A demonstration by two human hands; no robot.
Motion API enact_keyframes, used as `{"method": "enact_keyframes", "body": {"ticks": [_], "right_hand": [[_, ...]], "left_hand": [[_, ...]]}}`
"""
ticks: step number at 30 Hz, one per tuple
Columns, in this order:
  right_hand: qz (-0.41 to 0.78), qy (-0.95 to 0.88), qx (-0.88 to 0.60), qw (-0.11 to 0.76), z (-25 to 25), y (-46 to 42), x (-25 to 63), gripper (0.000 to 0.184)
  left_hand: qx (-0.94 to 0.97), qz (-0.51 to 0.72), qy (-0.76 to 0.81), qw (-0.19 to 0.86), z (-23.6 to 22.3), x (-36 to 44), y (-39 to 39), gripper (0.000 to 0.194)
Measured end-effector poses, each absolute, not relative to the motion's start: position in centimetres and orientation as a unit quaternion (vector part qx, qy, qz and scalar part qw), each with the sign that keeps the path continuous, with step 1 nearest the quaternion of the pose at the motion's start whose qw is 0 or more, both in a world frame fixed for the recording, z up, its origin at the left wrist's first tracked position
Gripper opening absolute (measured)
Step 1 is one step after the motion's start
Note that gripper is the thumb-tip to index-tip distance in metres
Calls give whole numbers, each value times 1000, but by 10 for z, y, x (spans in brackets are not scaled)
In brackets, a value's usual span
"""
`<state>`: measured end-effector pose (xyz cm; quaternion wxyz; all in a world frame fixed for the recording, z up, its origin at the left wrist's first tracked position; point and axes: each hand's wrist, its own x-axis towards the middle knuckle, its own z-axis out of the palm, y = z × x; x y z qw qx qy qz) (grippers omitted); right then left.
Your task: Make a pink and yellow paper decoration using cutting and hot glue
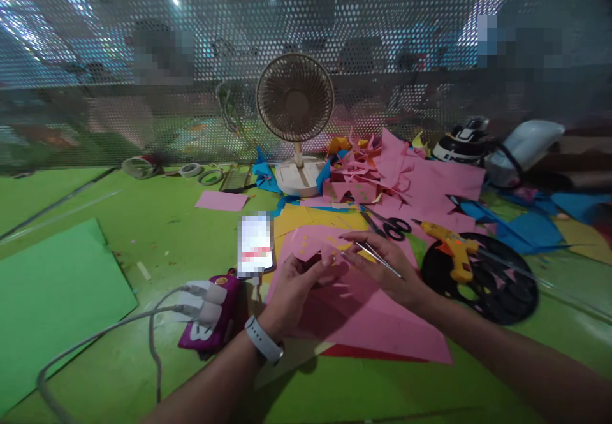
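Note:
My left hand [303, 280], with a pale watch band [262, 340] on its wrist, is closed on a small pink paper piece [310, 240] marked with yellow dots. Metal tweezers [382, 262] are gripped in my right hand [382, 268], their tips close to the left fingertips. Whatever sits at the tips is too small to make out. Beneath both hands lie larger pink paper sheets [363, 322] and yellow paper [291, 220]. Black-handled scissors [396, 227] rest just beyond my right hand.
A yellow glue gun [452, 248] lies on a black round tray [516, 296] at the right. Left of my hands are a lit phone [255, 245] and a purple power strip [224, 315] with cables. A fan [296, 102] and heaped pink scraps [368, 169] stand behind.

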<state>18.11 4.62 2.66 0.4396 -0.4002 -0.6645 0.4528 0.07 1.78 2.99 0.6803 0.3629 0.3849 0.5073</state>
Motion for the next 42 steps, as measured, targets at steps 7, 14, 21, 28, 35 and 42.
{"method": "enact_keyframes", "body": {"ticks": [7,14,21,28,35,42], "right_hand": [[465,-658,-417,421,26,38,175,28],[503,-633,-405,427,22,40,174,27],[508,-607,-409,454,24,46,178,26],[421,-655,-413,473,27,53,185,24],[233,-713,-427,504,47,72,209,28],[204,-733,-421,494,55,75,218,29]], "left_hand": [[425,505,397,638,28,1,20,14],[436,507,399,628,30,0,20,16],[285,562,381,677,20,-1,20,27],[324,554,395,657,24,-4,22,18],[353,514,399,672,19,-4,19,20],[380,539,411,629,19,-8,22,23]]}}
